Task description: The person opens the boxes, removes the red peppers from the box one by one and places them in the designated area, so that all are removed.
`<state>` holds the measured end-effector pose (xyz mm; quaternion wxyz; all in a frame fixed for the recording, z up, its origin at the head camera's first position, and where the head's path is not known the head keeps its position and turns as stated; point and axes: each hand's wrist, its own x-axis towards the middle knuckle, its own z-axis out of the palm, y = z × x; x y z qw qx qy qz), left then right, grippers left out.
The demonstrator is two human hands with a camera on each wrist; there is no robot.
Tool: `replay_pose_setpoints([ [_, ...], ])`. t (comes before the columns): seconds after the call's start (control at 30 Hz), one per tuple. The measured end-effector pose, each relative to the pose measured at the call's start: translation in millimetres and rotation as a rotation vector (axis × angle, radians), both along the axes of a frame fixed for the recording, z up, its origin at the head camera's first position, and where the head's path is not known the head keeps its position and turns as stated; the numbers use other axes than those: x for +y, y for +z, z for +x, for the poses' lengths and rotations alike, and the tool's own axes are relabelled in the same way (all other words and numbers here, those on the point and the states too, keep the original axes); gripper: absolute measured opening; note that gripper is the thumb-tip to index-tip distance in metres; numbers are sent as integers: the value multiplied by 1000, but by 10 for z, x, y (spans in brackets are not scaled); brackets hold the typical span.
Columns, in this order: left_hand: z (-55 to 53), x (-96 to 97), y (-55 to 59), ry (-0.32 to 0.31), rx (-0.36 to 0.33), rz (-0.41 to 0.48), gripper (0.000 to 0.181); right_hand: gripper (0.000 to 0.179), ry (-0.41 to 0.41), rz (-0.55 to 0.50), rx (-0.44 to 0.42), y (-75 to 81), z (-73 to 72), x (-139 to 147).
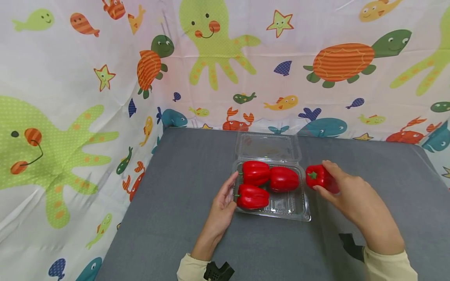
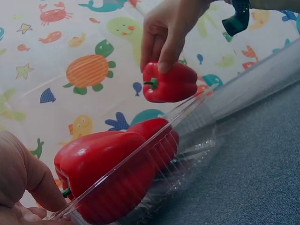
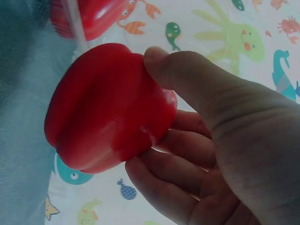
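A clear plastic clamshell container [image 1: 289, 203] lies on the grey table, its lid [image 1: 267, 146] flipped open at the back. Three red bell peppers [image 1: 268, 179] lie inside, seen close up through the wall in the left wrist view [image 2: 108, 173]. My left hand [image 1: 232, 191] is at the container's left rim [image 2: 140, 150], with thumb and fingers [image 2: 28, 206] pinching the edge. My right hand [image 1: 320, 176] grips a fourth red pepper [image 1: 314, 175] just right of the container and off the table. That pepper [image 2: 171, 84] hangs above the rim, stem pointing left. Thumb and fingers [image 3: 187, 79] wrap round it [image 3: 108, 108].
The grey table [image 1: 183, 187] runs to a left edge and a back edge. A curtain [image 1: 246, 58] printed with sea animals hangs close behind and to the left. Black wrist camera mounts [image 1: 351, 244] sit at both sleeves.
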<state>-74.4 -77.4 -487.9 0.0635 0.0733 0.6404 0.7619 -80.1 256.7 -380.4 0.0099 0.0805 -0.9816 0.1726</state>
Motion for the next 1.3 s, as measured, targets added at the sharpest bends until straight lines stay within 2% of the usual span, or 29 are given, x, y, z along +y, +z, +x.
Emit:
replay_pose_setpoints([
  [0.43, -6, -9, -18, 0, 6, -5, 86, 87, 22, -11, 49, -164, -166, 128],
  [0.8, 3, -16, -18, -18, -11, 30, 87, 85, 12, -5, -14, -306, -364, 199],
  [1.07, 44, -28, -41, -39, -72, 53, 81, 86, 8, -12, -74, -423, -452, 253],
  [1.3, 28, -34, -40, -33, -76, 57, 81, 84, 7, -15, -119, -470, -560, 296],
])
